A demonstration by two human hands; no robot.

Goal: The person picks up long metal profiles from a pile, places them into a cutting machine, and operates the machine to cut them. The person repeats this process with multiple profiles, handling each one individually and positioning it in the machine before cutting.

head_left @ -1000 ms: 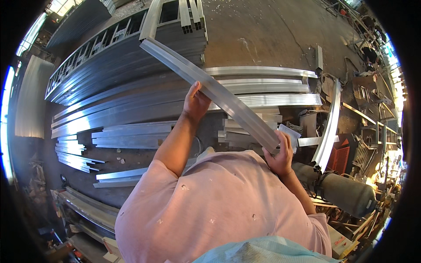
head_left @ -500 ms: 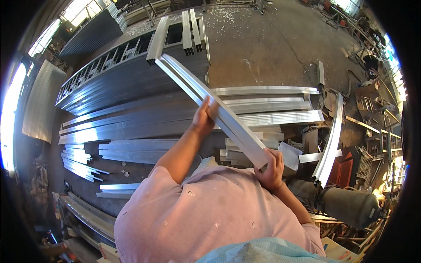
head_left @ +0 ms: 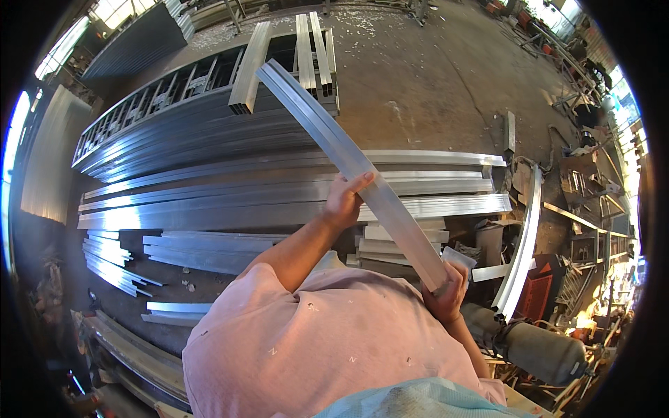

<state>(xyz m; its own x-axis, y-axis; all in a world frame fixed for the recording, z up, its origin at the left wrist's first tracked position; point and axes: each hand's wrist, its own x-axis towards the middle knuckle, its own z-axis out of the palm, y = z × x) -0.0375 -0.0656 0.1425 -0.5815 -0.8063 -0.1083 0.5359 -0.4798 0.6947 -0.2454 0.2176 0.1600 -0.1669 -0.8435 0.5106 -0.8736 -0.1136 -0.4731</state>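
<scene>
A long silvery metal profile (head_left: 401,221) slants across in front of me, its far end up to the left and its near end by my chest. My left hand (head_left: 346,198) grips it around the middle, thumb lying over the upper face. At the near end, my right hand (head_left: 447,287) is closed round the profile. A broad flat face of it is turned up, with grooves toward the far end. Below it lie long metal profiles (head_left: 446,207) and a stack of short pieces (head_left: 380,245).
Profiles are stacked in a tall pile (head_left: 209,129) at the far left, with short box sections (head_left: 252,66) across its top. To the right stand a leaning bright profile (head_left: 523,244), a dark cylinder (head_left: 543,354) and a red crate (head_left: 536,296). Corrugated sheets (head_left: 57,153) stand far left.
The profile has been rolled about its length, so a flat face now shows where an open channel was. Both hands have shifted slightly right and nearer, still gripping it.
</scene>
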